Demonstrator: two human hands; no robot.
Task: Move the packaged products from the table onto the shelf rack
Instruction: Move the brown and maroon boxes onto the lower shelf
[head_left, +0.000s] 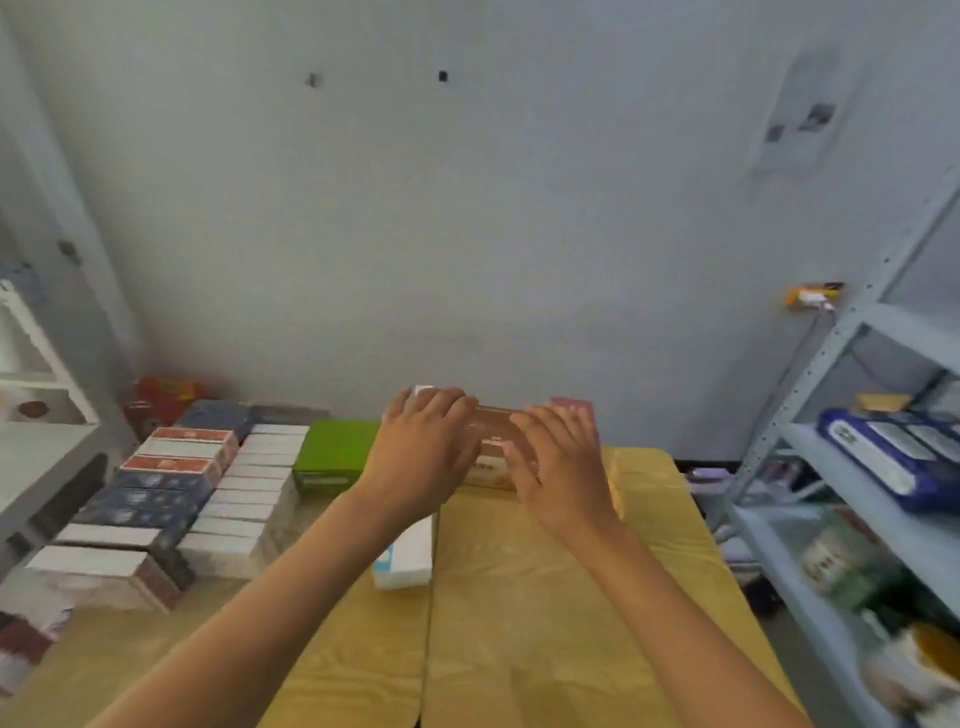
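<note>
A pale grey wall (467, 208) filled the head view, and below it ran a yellow wood-grain desk (545, 597) with a seam down its middle. Both arms reached forward over it. The left hand (421, 447) lay with its fingers spread and only lightly bent over the left end of a tan packaged box (493, 441) at the far edge of the desk; the right hand (561, 462) matched it on the right end, fingers straight and fanned. So both grips were wide, flat against the pack rather than curled round it. Whether the thumbs clasped underneath could not be told, since the hands covered most of the box and the picture was smeared by motion.

A white packet (405, 556) lay on the desk under the left wrist, partly hidden. A green box (335, 452) stood just left of the hands, and beyond it rows of white, navy and red-brown cartons (182, 499) were packed side by side. A pink pack (574, 408) peeped out behind the right fingers.

At the right edge stood the pale blue shelf rack (831, 353), cut off by the frame, with blue-wrapped packs (893, 457) on one tier and blurred bottles (836, 561) lower down, too soft to make out.
</note>
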